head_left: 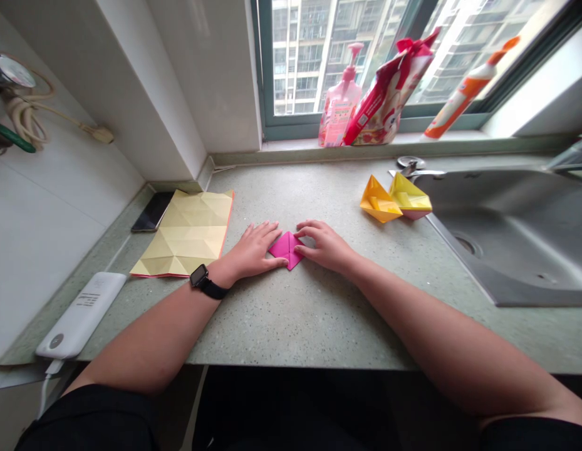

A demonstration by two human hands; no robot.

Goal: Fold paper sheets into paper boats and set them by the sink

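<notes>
A small folded piece of pink paper (285, 248) lies on the speckled grey-green countertop (300, 313). My left hand (252, 250), with a black watch on its wrist, lies flat with its fingers stretched out and its fingertips pressing the paper's left edge. My right hand (324, 245) rests on the paper's right side with its fingers bent and pressed down on the fold. Neither hand lifts the paper; it stays flat on the counter between them.
A creased yellow sheet (187, 233) and a dark phone (152, 212) lie at the left, with a white power bank (82, 315) near the edge. An orange (378, 202) and a yellow (410, 197) folded paper boat sit beside the steel sink (516, 232). Bottles and a red pouch (389, 94) stand on the sill.
</notes>
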